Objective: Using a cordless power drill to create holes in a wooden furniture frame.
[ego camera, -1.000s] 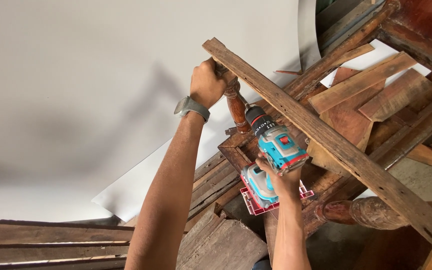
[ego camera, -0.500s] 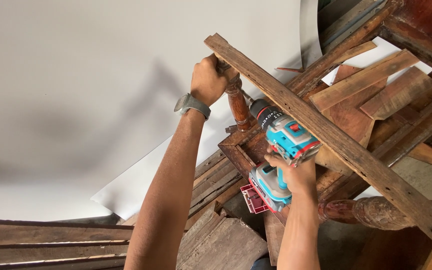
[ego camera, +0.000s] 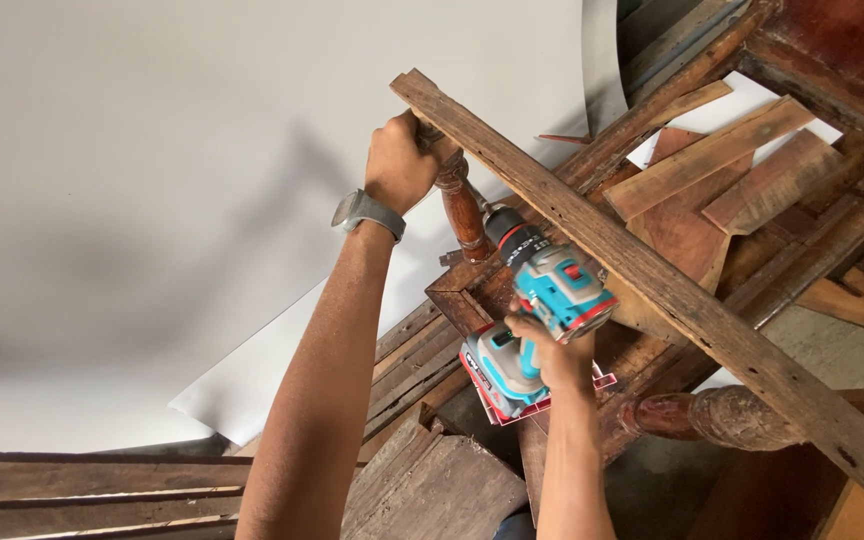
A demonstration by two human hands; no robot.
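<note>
My left hand [ego camera: 404, 160], with a grey watch on the wrist, grips the upper end of a long rough wooden plank [ego camera: 652, 285] that slants down to the right. A turned reddish wooden post [ego camera: 462, 215] stands just below that hand, against the plank. My right hand [ego camera: 552, 355] holds the grip of a teal and grey cordless drill [ego camera: 542, 300]. The drill's black chuck points up and left, close to the post and the plank's underside. The bit's tip is hidden.
A large white sheet [ego camera: 172, 200] fills the left and top. Stacked old boards [ego camera: 712, 165] and dark red wooden frame parts [ego camera: 832, 60] lie at the right. Another turned leg [ego camera: 722, 415] lies lower right. Weathered planks [ego camera: 72, 490] run along the bottom left.
The drill and my right hand have moved up and slightly right, bringing the chuck closer to the plank. My left hand has kept its hold on the plank's end.
</note>
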